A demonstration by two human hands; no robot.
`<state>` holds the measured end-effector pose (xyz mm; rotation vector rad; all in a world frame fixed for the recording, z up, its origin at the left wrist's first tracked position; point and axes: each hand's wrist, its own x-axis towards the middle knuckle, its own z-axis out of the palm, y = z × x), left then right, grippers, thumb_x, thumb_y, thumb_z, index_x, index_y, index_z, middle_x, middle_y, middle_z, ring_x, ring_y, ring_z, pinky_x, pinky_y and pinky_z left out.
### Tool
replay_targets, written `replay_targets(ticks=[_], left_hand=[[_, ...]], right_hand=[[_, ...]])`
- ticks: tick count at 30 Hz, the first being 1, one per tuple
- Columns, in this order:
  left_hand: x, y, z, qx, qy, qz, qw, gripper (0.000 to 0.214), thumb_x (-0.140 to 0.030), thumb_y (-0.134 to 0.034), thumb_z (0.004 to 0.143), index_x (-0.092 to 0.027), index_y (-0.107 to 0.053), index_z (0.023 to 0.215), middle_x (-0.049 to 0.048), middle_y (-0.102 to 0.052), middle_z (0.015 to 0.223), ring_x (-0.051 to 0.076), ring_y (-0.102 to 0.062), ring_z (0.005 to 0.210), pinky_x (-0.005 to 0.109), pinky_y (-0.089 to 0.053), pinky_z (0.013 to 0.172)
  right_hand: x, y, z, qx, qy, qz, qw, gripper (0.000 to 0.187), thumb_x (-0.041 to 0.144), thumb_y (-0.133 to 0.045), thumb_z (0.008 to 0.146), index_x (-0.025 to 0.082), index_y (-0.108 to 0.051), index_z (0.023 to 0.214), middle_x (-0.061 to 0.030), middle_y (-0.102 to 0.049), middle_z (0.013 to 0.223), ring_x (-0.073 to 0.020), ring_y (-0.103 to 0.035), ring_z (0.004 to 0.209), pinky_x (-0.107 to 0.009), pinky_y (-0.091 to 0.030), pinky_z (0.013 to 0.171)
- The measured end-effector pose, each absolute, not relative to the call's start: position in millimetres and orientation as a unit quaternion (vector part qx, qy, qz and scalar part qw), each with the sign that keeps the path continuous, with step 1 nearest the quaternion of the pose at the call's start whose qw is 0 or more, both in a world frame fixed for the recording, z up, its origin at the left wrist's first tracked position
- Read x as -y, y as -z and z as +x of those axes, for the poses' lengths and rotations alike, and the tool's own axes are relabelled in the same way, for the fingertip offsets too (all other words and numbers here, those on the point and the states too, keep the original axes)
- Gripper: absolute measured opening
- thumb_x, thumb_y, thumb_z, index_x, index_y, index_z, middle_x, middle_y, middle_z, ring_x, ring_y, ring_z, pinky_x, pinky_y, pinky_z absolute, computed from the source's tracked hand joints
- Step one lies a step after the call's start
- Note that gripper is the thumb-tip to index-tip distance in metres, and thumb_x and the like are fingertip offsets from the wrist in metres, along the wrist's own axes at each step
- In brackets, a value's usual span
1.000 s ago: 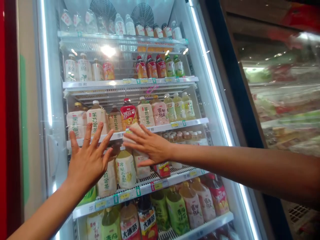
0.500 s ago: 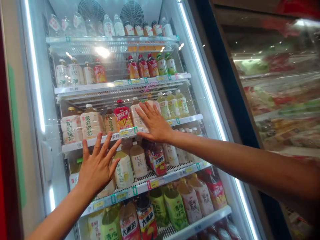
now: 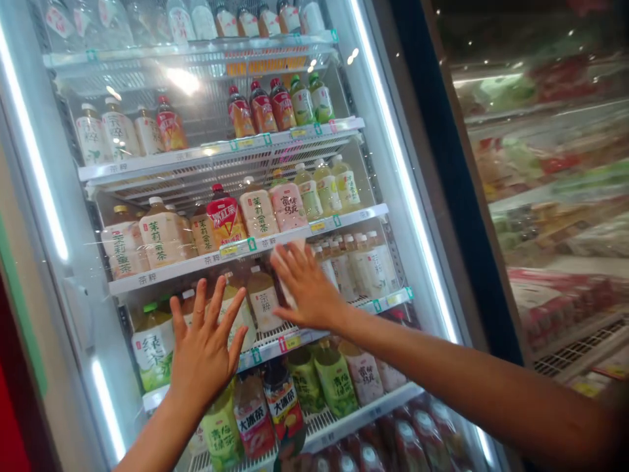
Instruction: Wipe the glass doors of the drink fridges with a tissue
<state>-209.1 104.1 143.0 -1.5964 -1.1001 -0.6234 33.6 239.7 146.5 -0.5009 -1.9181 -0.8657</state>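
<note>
My left hand (image 3: 204,344) is spread flat in front of the cooler's glass door, fingers up and apart, with nothing in it. Whether its palm touches the glass, I cannot tell. My right hand (image 3: 312,292) lies flat to its right, over a pale, thin cloth or tissue (image 3: 297,245) that shows past the fingertips and beside the thumb; most of it is hidden. Behind the glass, near my left fingers, stands a green-capped bottle (image 3: 152,344). Above my right hand are a pink-labelled bottle (image 3: 288,206) and a red-labelled bottle (image 3: 226,216).
Shelves (image 3: 221,152) inside the cooler hold rows of bottled drinks. Bright light strips (image 3: 388,131) run down both sides. To the right, beyond a dark frame (image 3: 455,177), blurred packaged goods (image 3: 565,301) sit on open shelves. A door handle (image 3: 81,308) shows at the left.
My right hand has moved down the glass, from the middle shelf's bottles to below that shelf's edge. My left hand sits slightly lower and farther right in view. The view has shifted.
</note>
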Motion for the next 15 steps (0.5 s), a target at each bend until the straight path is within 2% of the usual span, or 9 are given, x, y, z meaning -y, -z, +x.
replay_targets(ticks=[3,6,10,13,15], left_hand=[[-99.6,-116.7,-207.2,0.466,0.268,-0.669,0.513,0.084,-0.052,-0.059,0.094,-0.039,-0.014,0.164,0.0041,-0.014,0.174,0.032,-0.005,0.162,0.064,0.004,0.13],[-107.8,-104.1,-203.2,0.462,0.268,-0.676,0.508,0.085,-0.051,-0.061,0.093,-0.039,-0.015,0.164,0.0037,-0.013,0.174,0.032,-0.004,0.162,0.066,0.004,0.13],[-121.6,-100.5,-192.1,0.466,0.314,-0.664,0.493,0.083,-0.047,-0.062,0.094,-0.04,-0.017,0.164,0.0044,-0.009,0.175,0.036,-0.003,0.162,0.071,0.002,0.127],[-124.6,-96.2,-185.5,0.453,0.332,-0.672,0.483,0.078,-0.041,-0.058,0.096,-0.039,-0.019,0.163,0.005,-0.012,0.175,0.037,-0.006,0.162,0.073,-0.001,0.126],[-126.2,-94.5,-181.5,0.441,0.327,-0.683,0.482,0.075,-0.04,-0.057,0.097,-0.039,-0.021,0.163,0.0051,-0.014,0.175,0.037,-0.007,0.162,0.073,-0.001,0.126]], right_hand=[[-229.4,-104.1,27.2,0.811,0.371,-0.159,0.424,0.108,0.079,-0.046,0.091,0.014,-0.005,0.167,-0.014,-0.018,0.173,-0.0337,0.0,0.162,-0.061,-0.019,0.129],[-224.1,-106.3,14.2,0.783,0.356,-0.216,0.462,0.102,0.075,-0.048,0.092,0.011,-0.018,0.166,-0.0142,-0.015,0.173,-0.0344,0.003,0.162,-0.061,-0.015,0.13],[-221.1,-97.2,4.4,0.746,0.341,-0.268,0.505,0.102,0.072,-0.052,0.093,0.01,-0.016,0.166,-0.0152,-0.007,0.174,-0.0369,0.006,0.161,-0.062,-0.008,0.13],[-223.2,-70.0,13.3,0.768,0.37,-0.222,0.473,0.103,0.07,-0.058,0.09,0.014,-0.017,0.166,-0.0115,-0.01,0.175,-0.0368,0.002,0.161,-0.059,-0.006,0.13],[-228.0,-72.6,23.1,0.77,0.374,-0.224,0.465,0.102,0.071,-0.057,0.09,0.016,-0.017,0.166,-0.0102,-0.011,0.175,-0.0354,0.001,0.161,-0.059,-0.007,0.131]])
